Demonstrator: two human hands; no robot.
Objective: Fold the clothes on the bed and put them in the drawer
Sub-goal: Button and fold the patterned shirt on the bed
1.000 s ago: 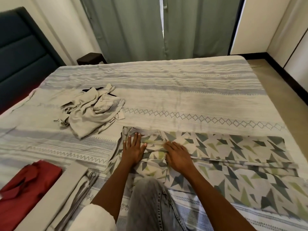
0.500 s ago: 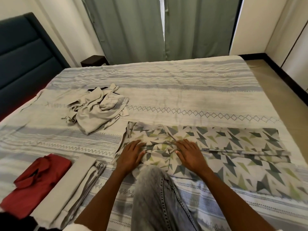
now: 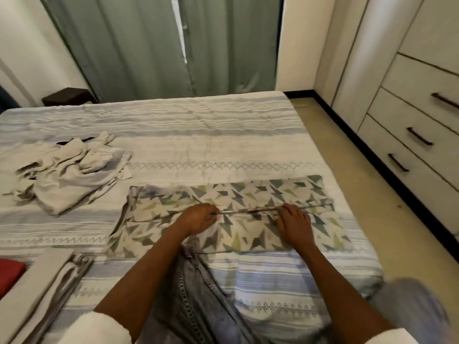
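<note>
A white cloth printed with grey and green triangles (image 3: pixel 236 234) lies spread across the near side of the bed (image 3: pixel 198 150). My left hand (image 3: pixel 198 218) and my right hand (image 3: pixel 294 223) both rest on its middle, fingers curled on a raised fold edge that runs between them. A crumpled beige garment (image 3: pixel 67 175) lies on the bed to the left. Folded beige cloth (image 3: pixel 37 286) and a red folded piece (image 3: pixel 10 271) sit at the near left. Closed drawers with dark handles (image 3: pixel 419 136) stand at the right.
Grey-green curtains (image 3: pixel 159 45) hang behind the bed. A dark small table (image 3: pixel 67 95) stands at the far left corner. A strip of beige floor (image 3: pixel 372 194) separates the bed from the drawer unit. My knee in grey jeans (image 3: pixel 193 294) rests on the bed.
Both hands slid rightward along the patterned cloth and spread apart, now pinching a fold edge between them. The view turned right, bringing the drawers into sight.
</note>
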